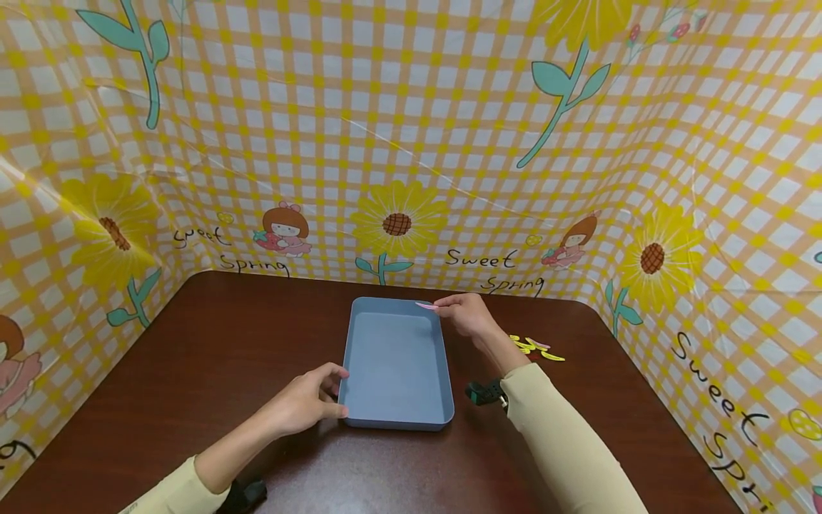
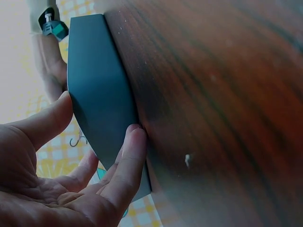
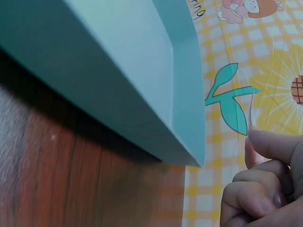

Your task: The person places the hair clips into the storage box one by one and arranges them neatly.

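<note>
A blue-grey rectangular tray [image 1: 397, 426] lies on the dark table. At its near left side, my left hand [image 1: 315, 397] holds the wall, thumb and fingertips on the rim and outer side. In the left wrist view the fingers [image 2: 135, 142] lie against the tray's outer wall [image 2: 97, 75]. Over the tray's far right corner, my right hand [image 1: 467, 314] pinches a thin, slightly curved pink strip [image 1: 426, 305] between thumb and finger. The right wrist view shows this strip [image 3: 251, 109] almost edge-on, above the rim; its exact kind cannot be told.
Right of the tray, partly behind the right forearm, lies a small group of thin yellow pieces [image 1: 552, 355] with a pink one [image 1: 538, 343] among them. A checked cloth with sunflowers [image 1: 398, 225] hangs around the table's back and sides. Each wrist carries a dark strapped device [image 1: 483, 392].
</note>
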The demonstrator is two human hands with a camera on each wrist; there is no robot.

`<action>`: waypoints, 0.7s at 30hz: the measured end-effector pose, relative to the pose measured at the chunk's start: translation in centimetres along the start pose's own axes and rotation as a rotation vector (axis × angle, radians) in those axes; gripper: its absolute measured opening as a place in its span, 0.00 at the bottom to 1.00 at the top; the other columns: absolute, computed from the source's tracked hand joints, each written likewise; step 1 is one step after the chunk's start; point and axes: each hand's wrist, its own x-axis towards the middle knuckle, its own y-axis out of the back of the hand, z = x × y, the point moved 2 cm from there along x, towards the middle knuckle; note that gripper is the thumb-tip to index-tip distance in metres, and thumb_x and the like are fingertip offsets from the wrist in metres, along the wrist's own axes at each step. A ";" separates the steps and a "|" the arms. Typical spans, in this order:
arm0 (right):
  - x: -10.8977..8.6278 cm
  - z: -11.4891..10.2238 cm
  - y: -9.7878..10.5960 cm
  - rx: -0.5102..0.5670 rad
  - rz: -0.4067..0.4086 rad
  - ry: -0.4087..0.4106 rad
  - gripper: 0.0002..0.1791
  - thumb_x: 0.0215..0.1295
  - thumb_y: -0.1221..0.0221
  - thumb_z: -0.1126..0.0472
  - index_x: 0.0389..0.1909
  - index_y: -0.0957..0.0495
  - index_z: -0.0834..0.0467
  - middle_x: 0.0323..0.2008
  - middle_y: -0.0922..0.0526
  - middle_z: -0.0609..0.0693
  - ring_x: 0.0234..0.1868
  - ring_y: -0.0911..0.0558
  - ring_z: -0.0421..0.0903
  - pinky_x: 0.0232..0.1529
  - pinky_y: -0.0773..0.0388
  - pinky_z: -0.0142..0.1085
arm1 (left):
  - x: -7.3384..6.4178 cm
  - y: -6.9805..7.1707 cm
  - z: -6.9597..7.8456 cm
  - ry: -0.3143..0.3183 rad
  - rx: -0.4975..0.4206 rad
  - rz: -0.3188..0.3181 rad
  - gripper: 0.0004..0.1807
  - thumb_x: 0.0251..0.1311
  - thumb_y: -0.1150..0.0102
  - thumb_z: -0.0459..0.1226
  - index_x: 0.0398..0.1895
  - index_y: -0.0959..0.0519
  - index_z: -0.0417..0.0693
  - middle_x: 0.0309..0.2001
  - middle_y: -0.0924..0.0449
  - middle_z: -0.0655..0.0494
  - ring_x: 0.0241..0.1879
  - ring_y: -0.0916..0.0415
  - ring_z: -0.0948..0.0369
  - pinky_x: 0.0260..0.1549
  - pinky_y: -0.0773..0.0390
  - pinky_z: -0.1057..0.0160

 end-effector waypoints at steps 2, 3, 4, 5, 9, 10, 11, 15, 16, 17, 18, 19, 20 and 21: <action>0.2 -0.2 -0.4 0.003 -0.006 0.000 0.15 0.68 0.37 0.60 0.52 0.17 0.63 0.11 0.42 0.41 0.11 0.48 0.39 0.15 0.47 0.33 | 0.0 0.0 0.0 -0.002 0.000 -0.001 0.31 0.55 0.26 0.35 0.61 0.27 0.44 0.47 0.21 0.47 0.39 0.18 0.59 0.36 0.22 0.58; 0.2 -0.3 -0.6 0.006 -0.009 0.000 0.15 0.68 0.37 0.60 0.52 0.17 0.62 0.11 0.42 0.41 0.11 0.48 0.39 0.15 0.48 0.33 | 0.0 -0.1 0.0 -0.003 -0.001 -0.002 0.31 0.55 0.26 0.35 0.61 0.27 0.44 0.47 0.21 0.46 0.39 0.18 0.59 0.36 0.22 0.58; 0.3 -0.5 -0.8 0.007 -0.009 0.000 0.14 0.68 0.37 0.60 0.52 0.17 0.62 0.11 0.43 0.41 0.11 0.48 0.39 0.15 0.48 0.33 | 0.0 -0.1 0.0 -0.005 -0.002 -0.003 0.31 0.55 0.26 0.35 0.61 0.27 0.43 0.47 0.21 0.46 0.39 0.18 0.59 0.36 0.22 0.58; 0.4 -0.6 -1.0 0.009 -0.012 0.001 0.14 0.69 0.38 0.60 0.52 0.17 0.62 0.11 0.43 0.41 0.10 0.49 0.39 0.15 0.48 0.33 | -0.1 -0.1 0.1 -0.005 -0.002 -0.003 0.31 0.55 0.26 0.35 0.61 0.27 0.43 0.47 0.21 0.47 0.39 0.18 0.59 0.36 0.22 0.58; 0.8 -1.1 -1.7 -0.001 -0.020 -0.005 0.14 0.69 0.37 0.60 0.52 0.17 0.61 0.10 0.43 0.41 0.10 0.49 0.39 0.16 0.48 0.33 | -0.2 -0.1 0.3 -0.002 -0.004 -0.005 0.31 0.55 0.26 0.35 0.61 0.27 0.43 0.46 0.22 0.47 0.39 0.18 0.59 0.37 0.22 0.57; 0.9 -1.2 -1.8 -0.009 -0.018 -0.007 0.14 0.69 0.37 0.60 0.52 0.16 0.61 0.10 0.43 0.41 0.10 0.49 0.39 0.16 0.47 0.33 | -0.2 -0.1 0.3 0.000 -0.004 -0.005 0.31 0.55 0.26 0.35 0.61 0.27 0.43 0.46 0.22 0.47 0.39 0.18 0.59 0.37 0.22 0.57; 1.0 -1.3 -2.0 -0.015 -0.014 -0.009 0.14 0.69 0.37 0.60 0.51 0.16 0.60 0.10 0.42 0.42 0.10 0.49 0.39 0.16 0.47 0.33 | -0.2 -0.1 0.4 0.001 -0.004 -0.005 0.31 0.55 0.26 0.35 0.61 0.27 0.44 0.46 0.22 0.47 0.39 0.18 0.59 0.37 0.22 0.57; 1.4 -1.7 -2.8 -0.040 0.016 -0.015 0.12 0.67 0.36 0.60 0.49 0.14 0.59 0.15 0.36 0.41 0.11 0.47 0.39 0.16 0.46 0.33 | -0.3 -0.1 0.4 0.000 -0.006 -0.008 0.31 0.55 0.26 0.37 0.61 0.27 0.44 0.46 0.22 0.48 0.40 0.19 0.59 0.37 0.22 0.57; 1.5 -1.7 -3.0 -0.044 0.021 -0.015 0.11 0.67 0.36 0.60 0.48 0.14 0.59 0.16 0.36 0.41 0.11 0.47 0.39 0.16 0.46 0.33 | -0.3 -0.1 0.4 0.000 -0.005 -0.008 0.31 0.55 0.25 0.37 0.61 0.27 0.45 0.46 0.22 0.48 0.40 0.19 0.59 0.37 0.22 0.57; 1.6 -1.8 -3.3 -0.043 0.023 -0.014 0.11 0.67 0.36 0.61 0.47 0.14 0.59 0.18 0.33 0.40 0.11 0.47 0.39 0.16 0.46 0.33 | -0.4 -0.1 0.4 -0.003 -0.004 -0.010 0.31 0.55 0.25 0.37 0.61 0.27 0.45 0.46 0.22 0.48 0.40 0.19 0.59 0.37 0.22 0.57; 1.7 -1.8 -3.6 -0.048 0.023 -0.013 0.10 0.67 0.35 0.61 0.47 0.13 0.59 0.18 0.33 0.40 0.11 0.47 0.39 0.16 0.46 0.33 | -0.4 -0.1 0.4 -0.003 -0.004 -0.009 0.31 0.55 0.25 0.37 0.61 0.26 0.45 0.46 0.22 0.48 0.40 0.19 0.59 0.37 0.22 0.57; 1.8 -1.8 -3.9 -0.049 0.022 -0.015 0.10 0.67 0.35 0.61 0.46 0.13 0.58 0.16 0.35 0.41 0.11 0.47 0.40 0.16 0.46 0.33 | -0.4 -0.1 0.3 -0.003 -0.004 -0.008 0.31 0.54 0.25 0.37 0.61 0.26 0.45 0.45 0.22 0.48 0.40 0.19 0.59 0.37 0.22 0.57; 1.9 -1.9 -4.2 -0.054 0.017 -0.010 0.10 0.67 0.35 0.61 0.46 0.13 0.58 0.15 0.37 0.42 0.11 0.47 0.40 0.16 0.46 0.34 | -0.5 -0.1 0.3 -0.002 -0.004 -0.006 0.31 0.54 0.25 0.37 0.61 0.26 0.45 0.45 0.22 0.48 0.40 0.19 0.59 0.37 0.22 0.57; 2.0 -1.9 -4.6 -0.062 0.014 -0.003 0.10 0.67 0.35 0.61 0.46 0.13 0.58 0.14 0.38 0.42 0.12 0.46 0.40 0.17 0.46 0.34 | -0.5 0.0 0.3 -0.001 -0.003 -0.004 0.31 0.54 0.25 0.37 0.61 0.26 0.45 0.45 0.22 0.48 0.40 0.19 0.59 0.37 0.22 0.57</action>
